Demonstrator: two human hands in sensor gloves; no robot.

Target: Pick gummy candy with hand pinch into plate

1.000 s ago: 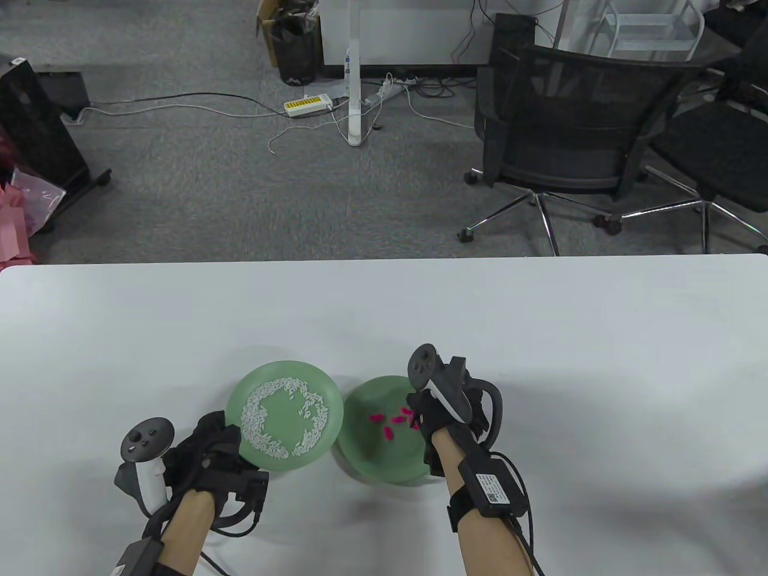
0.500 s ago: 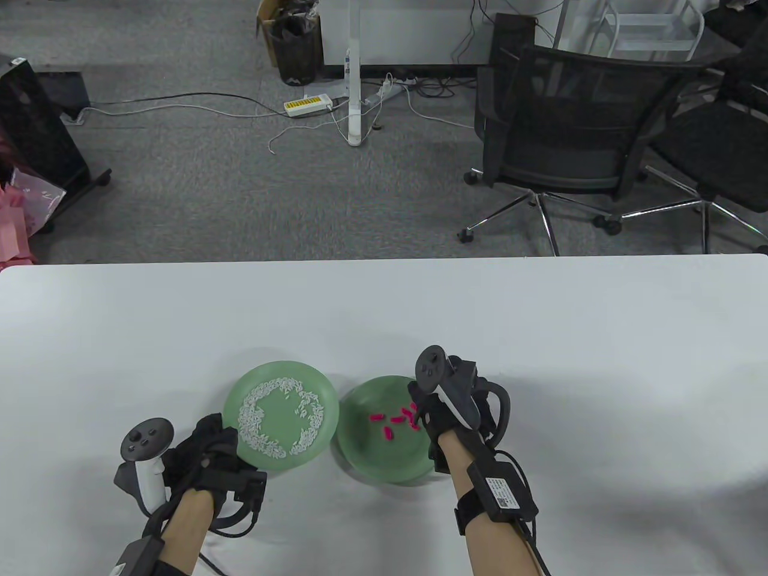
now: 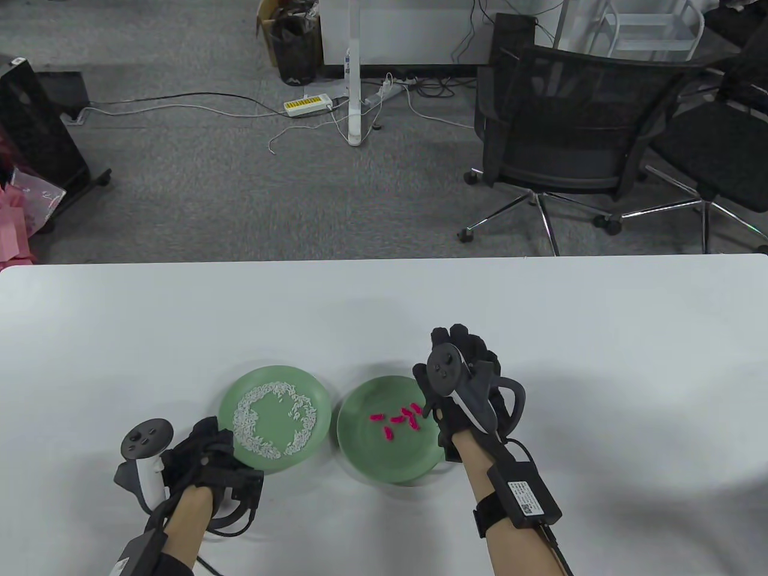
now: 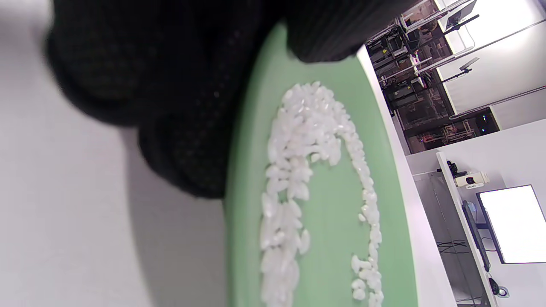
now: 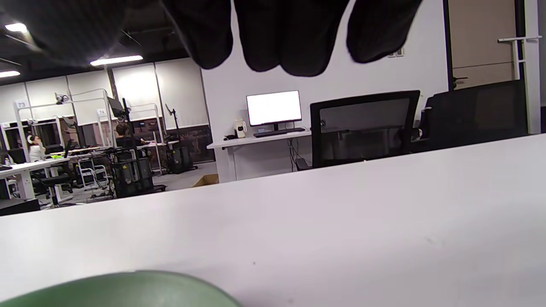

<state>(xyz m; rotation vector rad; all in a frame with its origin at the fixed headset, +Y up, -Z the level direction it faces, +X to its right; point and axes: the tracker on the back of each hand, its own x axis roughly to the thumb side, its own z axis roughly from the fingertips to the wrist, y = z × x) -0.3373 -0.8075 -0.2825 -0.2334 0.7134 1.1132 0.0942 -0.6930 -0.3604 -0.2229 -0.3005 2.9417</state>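
right hand (image 3: 465, 390) lifted off pink gummies (image 3: 399, 420), fingers (image 5: 277, 38) now spread, holding nothing; candy released, lying in right green plate (image 3: 366, 456). left hand (image 3: 207, 459) grips rim of rice plate (image 3: 276, 465), shifted left.

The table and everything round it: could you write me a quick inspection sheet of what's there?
Surface: white table, bare at the far side.
Job's things: pink candies lie in the right plate.
Clutter: left plate holds a ring of rice.
Hands: left hand grips the left plate's rim; right hand is over the right plate's far edge, fingers spread.
Cables: glove leads at both wrists; cords on the floor.
Surroundings: office chairs, carpet.
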